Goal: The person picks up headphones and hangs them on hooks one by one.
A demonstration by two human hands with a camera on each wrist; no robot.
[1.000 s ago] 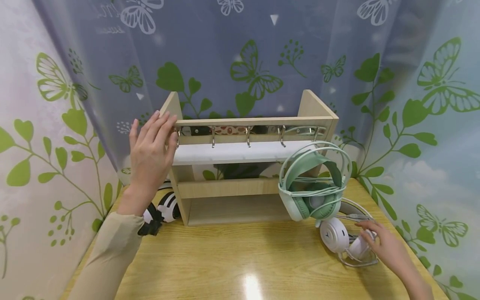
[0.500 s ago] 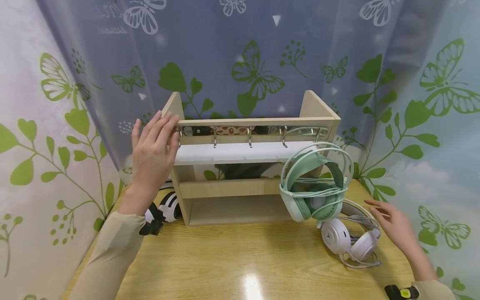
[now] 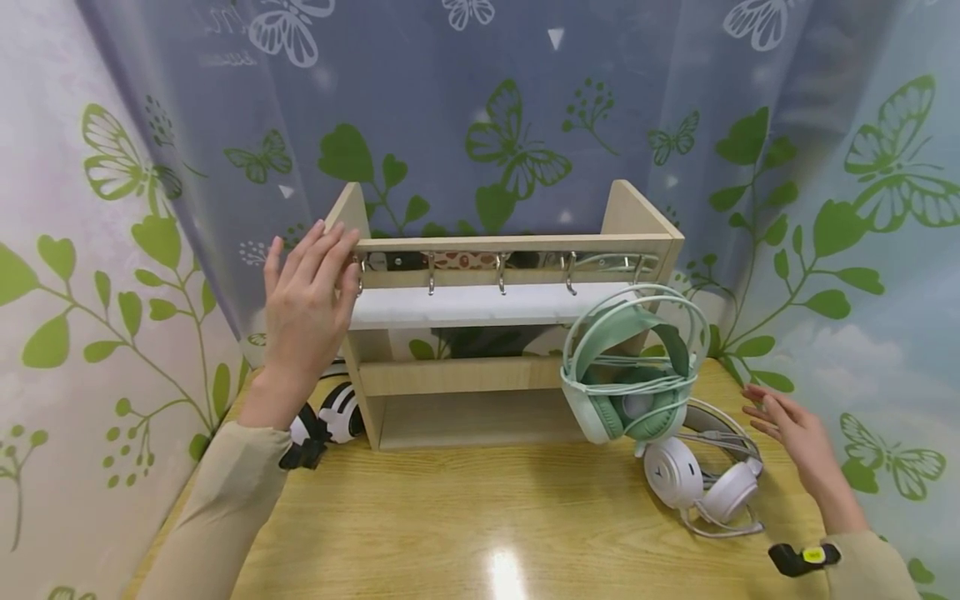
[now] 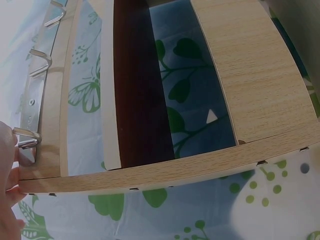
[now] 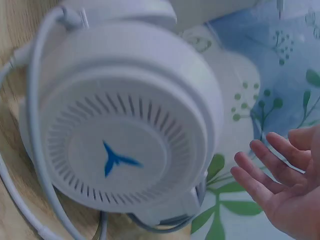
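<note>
A pale wooden shelf [image 3: 457, 379] with a row of metal hooks stands on the table. My left hand [image 3: 311, 300] holds its upper left corner, thumb by the end hook and fingers over the side edge; in the left wrist view only part of this hand [image 4: 7, 185] shows. A green headset [image 3: 628, 392] with its cable wound round it hangs from the rightmost hook. On the table below and right of it lies a white headset [image 3: 727, 492]. My right hand [image 3: 795, 437] is just right of it, apart, fingers loosely spread and holding nothing, as the right wrist view shows too.
A black-and-white headset [image 3: 341, 414] lies left of the shelf, partly behind my left forearm. Printed curtains [image 3: 450, 92] enclose the wooden table [image 3: 420, 525] at the back and sides. The other hooks [image 3: 502, 275] carry nothing.
My right hand has drawn off the white headset, moving right and slightly away from it. The left hand stays at the shelf corner, and the green headset still hangs.
</note>
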